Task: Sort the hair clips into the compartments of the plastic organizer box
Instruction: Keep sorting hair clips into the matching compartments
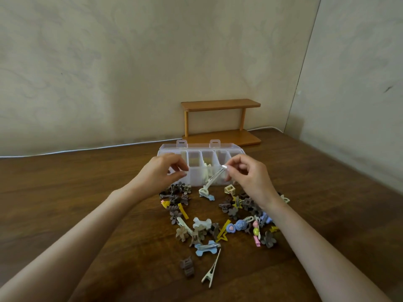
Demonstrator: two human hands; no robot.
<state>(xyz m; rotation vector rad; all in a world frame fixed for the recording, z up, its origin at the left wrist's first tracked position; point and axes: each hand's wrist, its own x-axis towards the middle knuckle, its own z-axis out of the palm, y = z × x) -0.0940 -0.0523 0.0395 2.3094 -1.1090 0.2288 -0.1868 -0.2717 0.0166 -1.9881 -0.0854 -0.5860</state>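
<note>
- Tabletop (87,203): dark brown wood grain, runs back to a pale wall.
- Clear plastic organizer box (196,147) at far centre, lid open.
- Small two-tier wooden shelf (220,104) just behind the box, against the wall.
- White cable (87,149) along the far edge.
- Hair clips (201,223) scattered loose in front of the box, mostly brown, some yellow, blue, pink.
- Nearest: cream long clip (212,270), brown claw clip (187,267), well apart from the box.

Our left hand (161,174) and right hand (250,178) are bare. Back from the fingers (179,164), our wrists (133,188) and forearms (87,232) are bare too, smooth and slender, running on until the view's lower corners cut them off.
</note>
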